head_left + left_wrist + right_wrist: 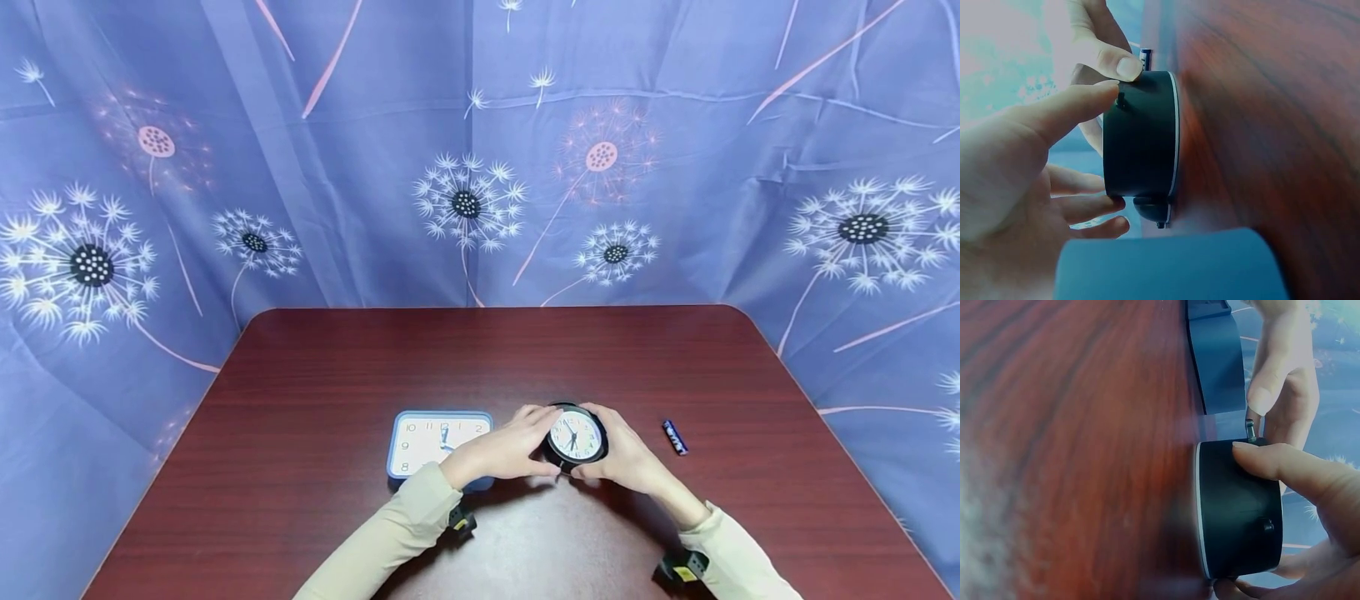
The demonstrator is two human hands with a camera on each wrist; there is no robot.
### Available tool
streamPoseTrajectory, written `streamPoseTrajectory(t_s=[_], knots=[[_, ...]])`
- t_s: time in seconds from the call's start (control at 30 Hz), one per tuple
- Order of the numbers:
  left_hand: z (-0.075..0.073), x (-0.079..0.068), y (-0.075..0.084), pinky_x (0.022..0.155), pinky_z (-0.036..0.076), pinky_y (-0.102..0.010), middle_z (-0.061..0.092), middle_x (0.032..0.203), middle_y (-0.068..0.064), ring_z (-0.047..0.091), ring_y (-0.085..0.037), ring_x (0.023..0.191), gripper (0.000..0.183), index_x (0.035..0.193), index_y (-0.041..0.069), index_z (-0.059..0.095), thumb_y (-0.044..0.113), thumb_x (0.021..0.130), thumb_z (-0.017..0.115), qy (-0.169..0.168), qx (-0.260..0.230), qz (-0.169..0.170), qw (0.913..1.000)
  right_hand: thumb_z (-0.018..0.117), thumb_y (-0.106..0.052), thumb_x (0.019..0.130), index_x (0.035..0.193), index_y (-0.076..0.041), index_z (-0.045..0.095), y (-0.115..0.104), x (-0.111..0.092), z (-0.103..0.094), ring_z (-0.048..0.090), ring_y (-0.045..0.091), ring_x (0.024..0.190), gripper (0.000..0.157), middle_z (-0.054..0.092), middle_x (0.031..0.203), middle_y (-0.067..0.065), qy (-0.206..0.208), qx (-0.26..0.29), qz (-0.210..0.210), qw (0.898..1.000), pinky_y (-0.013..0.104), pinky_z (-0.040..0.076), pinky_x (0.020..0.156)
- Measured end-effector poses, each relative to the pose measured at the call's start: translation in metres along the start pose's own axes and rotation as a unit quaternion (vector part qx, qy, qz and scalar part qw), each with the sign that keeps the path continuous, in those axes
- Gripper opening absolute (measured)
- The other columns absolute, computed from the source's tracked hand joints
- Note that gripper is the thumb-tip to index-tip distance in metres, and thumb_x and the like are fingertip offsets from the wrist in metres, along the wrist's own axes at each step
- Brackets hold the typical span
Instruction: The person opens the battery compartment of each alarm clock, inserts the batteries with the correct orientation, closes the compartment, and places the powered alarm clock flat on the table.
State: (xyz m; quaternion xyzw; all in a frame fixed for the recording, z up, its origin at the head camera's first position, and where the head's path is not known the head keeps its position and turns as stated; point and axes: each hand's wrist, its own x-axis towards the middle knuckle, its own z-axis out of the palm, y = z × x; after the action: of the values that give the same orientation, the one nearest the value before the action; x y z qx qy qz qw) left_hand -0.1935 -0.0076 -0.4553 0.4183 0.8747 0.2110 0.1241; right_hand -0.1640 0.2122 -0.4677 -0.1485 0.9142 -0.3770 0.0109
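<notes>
A round black alarm clock with a white dial lies face up on the table, held between both hands. My left hand grips its left side; in the left wrist view the thumb touches a small peg on the black casing and the fingers lie at the opposite side. On the right side, my right hand grips the clock with its thumb on the near edge and fingers at the far edge. Beneath the left wrist and forearm, a blue rectangular clock with a white face is partly covered.
To the right of the right hand lies a blue battery. The dark red wooden table has rounded far corners. Behind it hangs a blue curtain with dandelion prints.
</notes>
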Motion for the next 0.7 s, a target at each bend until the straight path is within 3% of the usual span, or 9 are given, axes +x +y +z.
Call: streamPoseTrajectory(t_s=[0.2,0.43,0.7], knots=[[0.0008,0.0007,0.0015,0.118,0.028,-0.040,0.030,0.157,-0.012,0.027,-0.028,0.143,0.087,0.153,0.001,0.019,0.033,0.089,0.068,0.002,0.000,-0.010,1.0000,0.091,-0.019,0.055,0.133,0.005,0.046,0.0003,-0.0004,-0.0002,0.053,0.038,0.115,0.093,0.052,0.129,0.025,0.004,0.001,0.003,1.000,0.052,0.044,0.094],[-0.0009,0.0042,0.0046,0.121,0.018,-0.046,0.038,0.151,-0.012,0.032,-0.025,0.141,0.085,0.150,-0.004,0.024,0.030,0.087,0.071,0.012,0.028,-0.008,0.9995,0.092,-0.020,0.054,0.132,0.004,0.047,-0.0001,-0.0004,-0.0016,0.052,0.039,0.116,0.093,0.052,0.129,0.025,0.009,0.001,-0.006,1.000,0.053,0.043,0.094],[0.0009,0.0064,0.0077,0.120,0.017,-0.052,0.043,0.145,-0.014,0.036,-0.025,0.137,0.089,0.148,-0.005,0.028,0.035,0.084,0.075,0.028,0.060,-0.020,0.9976,0.091,-0.020,0.054,0.132,0.002,0.048,0.0036,0.0009,0.0018,0.052,0.037,0.115,0.091,0.052,0.128,0.024,0.004,0.013,0.001,1.000,0.052,0.043,0.094]])
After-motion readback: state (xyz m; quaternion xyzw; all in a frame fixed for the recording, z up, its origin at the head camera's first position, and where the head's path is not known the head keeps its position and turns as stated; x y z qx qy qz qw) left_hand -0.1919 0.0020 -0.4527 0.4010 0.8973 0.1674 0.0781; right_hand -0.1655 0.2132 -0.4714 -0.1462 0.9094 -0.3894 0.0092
